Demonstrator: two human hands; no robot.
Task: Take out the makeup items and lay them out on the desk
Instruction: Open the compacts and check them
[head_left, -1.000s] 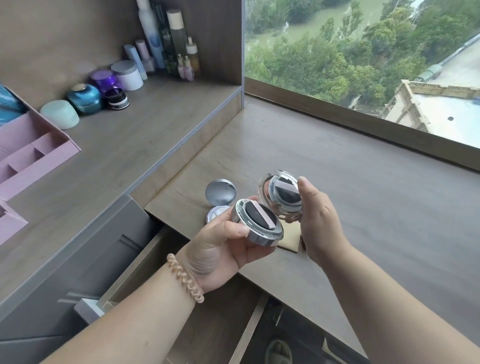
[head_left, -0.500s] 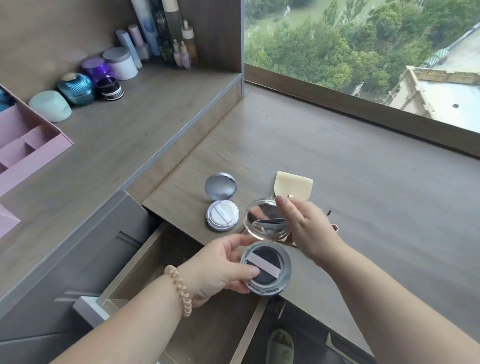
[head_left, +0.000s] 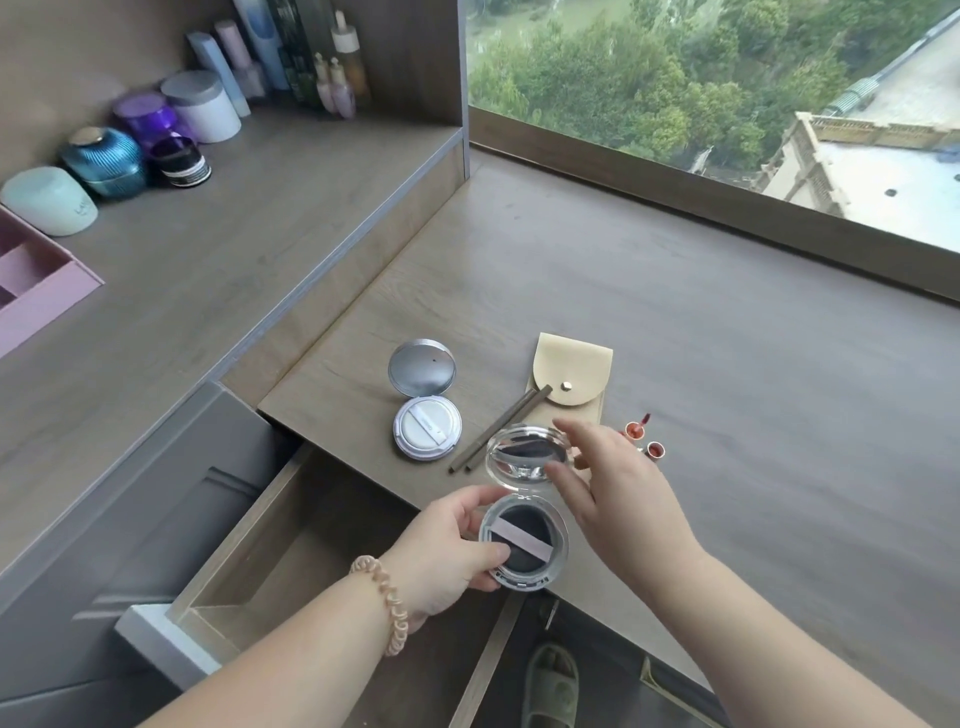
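The left hand (head_left: 441, 551) has its grip closed around the base of an open clear compact (head_left: 524, 545), thumb on the near rim and fingers curled round the far left edge. The base sits at the near edge of the lower counter (head_left: 727, 415), partly overhanging the open drawer (head_left: 291, 551); whether it rests on the wood or is held just above it cannot be told. Inside lies a dark puff crossed by a pale pink strap that runs from upper left to lower right. The mirrored lid (head_left: 527, 454) stands open on the far side, hinge between lid and base, so the compact's long axis points away from the person, toward the window.

The right hand (head_left: 618, 499) has its grip open, fingers spread and loosely bent, holding nothing; its fingertips sit at the right rim of the lid, touching it or just beside it.

To the left, a white compact (head_left: 427, 427) lies open on the counter, its silver lid (head_left: 422, 368) tipped back on the far side, the same way round as the clear one. Two slim brown pencils (head_left: 498, 430) lie side by side on a diagonal, tips toward the near left, far ends over a beige snap pouch (head_left: 574, 371). Two small red lip products (head_left: 644, 439) lie just right of the right hand.
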